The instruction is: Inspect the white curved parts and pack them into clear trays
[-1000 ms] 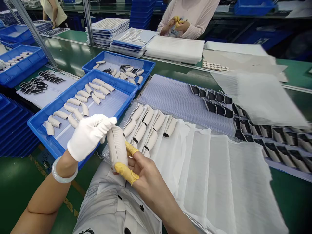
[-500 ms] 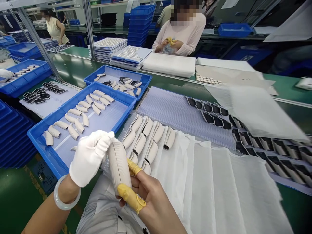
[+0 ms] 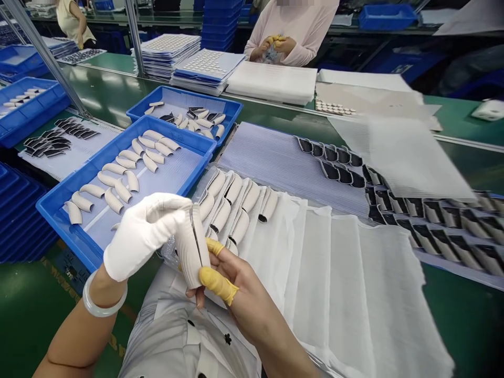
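Observation:
Upright above my lap is a cream, ribbed, curved sleeve-like piece with a dark slit along its length. My left hand, in a white glove, pinches its upper end. Lower down, my right hand grips its side, with yellow finger covers on the thumb and a finger. Just beyond my hands, rows of similar cream pieces lie between folds of white sheet. Left of these stands a blue tray with more curved cream pieces spread on its lined bottom.
A second blue tray holds cream and dark pieces farther back. Black-lined pieces lie in rows at right, partly under a translucent sheet. Stacked blue trays stand at left. Across the bench is a person in pink.
The slit in the held piece has opened wider near the top, and the piece has turned slightly. My left fingers have shifted at its upper end. The view has tilted a little downward.

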`<state>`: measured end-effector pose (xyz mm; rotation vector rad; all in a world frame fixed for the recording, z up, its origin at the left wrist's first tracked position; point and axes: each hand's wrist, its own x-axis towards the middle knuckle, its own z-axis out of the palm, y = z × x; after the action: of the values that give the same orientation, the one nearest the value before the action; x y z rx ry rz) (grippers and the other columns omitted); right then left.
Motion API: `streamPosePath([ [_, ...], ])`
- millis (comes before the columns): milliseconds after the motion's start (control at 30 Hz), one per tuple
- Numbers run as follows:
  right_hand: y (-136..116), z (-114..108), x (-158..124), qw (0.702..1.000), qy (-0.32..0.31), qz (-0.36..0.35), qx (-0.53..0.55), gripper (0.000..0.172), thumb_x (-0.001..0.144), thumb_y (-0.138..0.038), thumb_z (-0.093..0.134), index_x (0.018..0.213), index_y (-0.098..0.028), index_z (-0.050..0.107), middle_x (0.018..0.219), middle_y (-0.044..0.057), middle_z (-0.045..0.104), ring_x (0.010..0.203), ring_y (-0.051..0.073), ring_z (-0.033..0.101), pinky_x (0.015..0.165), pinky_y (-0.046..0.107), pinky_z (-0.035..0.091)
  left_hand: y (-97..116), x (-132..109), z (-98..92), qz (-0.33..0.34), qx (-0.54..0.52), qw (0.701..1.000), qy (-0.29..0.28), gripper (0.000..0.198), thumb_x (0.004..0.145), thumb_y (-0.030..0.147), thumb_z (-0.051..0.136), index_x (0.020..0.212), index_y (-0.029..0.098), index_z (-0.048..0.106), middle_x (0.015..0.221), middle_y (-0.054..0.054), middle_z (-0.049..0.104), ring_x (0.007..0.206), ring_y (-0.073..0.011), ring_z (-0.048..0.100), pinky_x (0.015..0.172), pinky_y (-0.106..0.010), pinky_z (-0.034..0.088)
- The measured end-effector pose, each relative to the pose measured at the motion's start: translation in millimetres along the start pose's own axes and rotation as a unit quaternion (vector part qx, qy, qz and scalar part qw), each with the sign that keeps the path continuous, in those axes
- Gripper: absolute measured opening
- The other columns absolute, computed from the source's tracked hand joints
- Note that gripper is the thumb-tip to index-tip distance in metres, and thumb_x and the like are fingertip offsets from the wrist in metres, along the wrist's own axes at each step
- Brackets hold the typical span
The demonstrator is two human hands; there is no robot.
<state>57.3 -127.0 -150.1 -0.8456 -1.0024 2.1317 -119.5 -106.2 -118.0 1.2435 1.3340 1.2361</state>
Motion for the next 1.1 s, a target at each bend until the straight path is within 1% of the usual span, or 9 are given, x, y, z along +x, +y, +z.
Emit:
streamPosePath([
  [100, 3, -2, 1, 1.0, 0.0, -0.016, -0.002, 0.05, 0.079, -0.042, 0.071, 0.12, -0.018, 0.056, 0.081, 0.0, 0.059, 0.059, 0.011, 0.061, 0.058, 0.025, 0.05, -3, -3, 0.9, 0.008, 0.1, 0.994, -0.036, 0.061, 0.054, 0.036, 0.086, 0.11, 0.024, 0.064, 0.114, -0.005, 0.063, 0.108, -0.0257, 0.059, 0.091, -0.034, 0.05],
  [200, 4, 0, 2, 1.0, 0.013, -0.015, -0.01, 0.055, 0.076, -0.043, 0.074, 0.121, -0.018, 0.054, 0.079, 0.0, 0.06, 0.059, 0.011, 0.06, 0.056, 0.024, 0.049, -6, -7, 5.1, 0.001, 0.166, 0.985, -0.052, 0.075, 0.049, 0.032, 0.088, 0.118, 0.028, 0.057, 0.119, -0.005, 0.059, 0.109, -0.0274, 0.058, 0.089, -0.037, 0.05],
  [400, 4, 1, 2, 1.0, 0.015, -0.009, -0.023, 0.061, 0.074, -0.045, 0.075, 0.124, -0.018, 0.053, 0.077, 0.001, 0.062, 0.058, 0.011, 0.058, 0.057, 0.025, 0.048, -8, -3, 10.0, 0.022, 0.094, 0.995, 0.034, 0.016, 0.079, 0.035, 0.066, 0.084, 0.02, 0.063, 0.078, 0.0, 0.061, 0.07, -0.0122, 0.058, 0.063, -0.023, 0.048],
  [467, 6, -1, 1, 1.0, -0.002, -0.012, -0.014, 0.056, 0.077, -0.044, 0.072, 0.123, -0.018, 0.055, 0.08, 0.001, 0.063, 0.058, 0.011, 0.06, 0.058, 0.025, 0.048, -7, -1, 9.0, -0.01, 0.022, 0.999, 0.034, 0.019, 0.084, 0.037, 0.06, 0.079, 0.019, 0.061, 0.058, 0.003, 0.053, 0.049, -0.0079, 0.046, 0.046, -0.02, 0.038],
  [567, 8, -4, 1, 0.999, -0.031, -0.018, 0.012, 0.048, 0.08, -0.043, 0.07, 0.118, -0.016, 0.059, 0.079, 0.002, 0.063, 0.059, 0.011, 0.062, 0.061, 0.026, 0.048, -5, 0, 6.9, -0.073, -0.067, 0.995, -0.013, 0.027, 0.087, 0.043, 0.054, 0.078, 0.018, 0.059, 0.042, 0.006, 0.042, 0.036, -0.0059, 0.031, 0.037, -0.02, 0.025],
  [733, 9, -4, 2, 0.998, -0.044, -0.002, 0.054, 0.048, 0.077, -0.046, 0.072, 0.112, -0.015, 0.062, 0.078, 0.003, 0.063, 0.059, 0.012, 0.062, 0.055, 0.024, 0.047, -4, 1, 7.2, -0.096, -0.102, 0.989, -0.047, 0.037, 0.088, 0.051, 0.05, 0.079, 0.017, 0.061, 0.04, 0.006, 0.041, 0.033, -0.0055, 0.03, 0.035, -0.02, 0.023],
  [900, 12, -4, 3, 0.999, -0.027, -0.004, 0.024, 0.051, 0.079, -0.043, 0.07, 0.12, -0.015, 0.058, 0.076, 0.003, 0.064, 0.061, 0.014, 0.062, 0.058, 0.026, 0.047, -4, 3, 14.5, -0.033, -0.008, 0.998, 0.052, 0.028, 0.071, 0.039, 0.075, 0.067, 0.016, 0.059, 0.058, 0.004, 0.054, 0.052, -0.0054, 0.047, 0.048, -0.016, 0.038],
  [967, 13, -4, 4, 0.999, -0.034, -0.01, 0.025, 0.051, 0.08, -0.044, 0.07, 0.12, -0.014, 0.058, 0.073, 0.002, 0.064, 0.06, 0.014, 0.062, 0.058, 0.027, 0.047, -5, 3, 16.4, -0.008, 0.013, 0.996, 0.082, 0.023, 0.072, 0.033, 0.074, 0.066, 0.016, 0.059, 0.063, 0.004, 0.054, 0.056, -0.0051, 0.047, 0.051, -0.015, 0.04],
  [1100, 14, -4, 4, 0.997, -0.057, -0.01, 0.058, 0.045, 0.079, -0.045, 0.07, 0.111, -0.013, 0.063, 0.074, 0.003, 0.064, 0.055, 0.011, 0.061, 0.055, 0.025, 0.047, -5, 2, 15.1, -0.043, -0.026, 0.997, 0.06, 0.018, 0.081, 0.034, 0.062, 0.074, 0.017, 0.062, 0.052, 0.006, 0.048, 0.042, -0.0043, 0.037, 0.039, -0.017, 0.03],
])
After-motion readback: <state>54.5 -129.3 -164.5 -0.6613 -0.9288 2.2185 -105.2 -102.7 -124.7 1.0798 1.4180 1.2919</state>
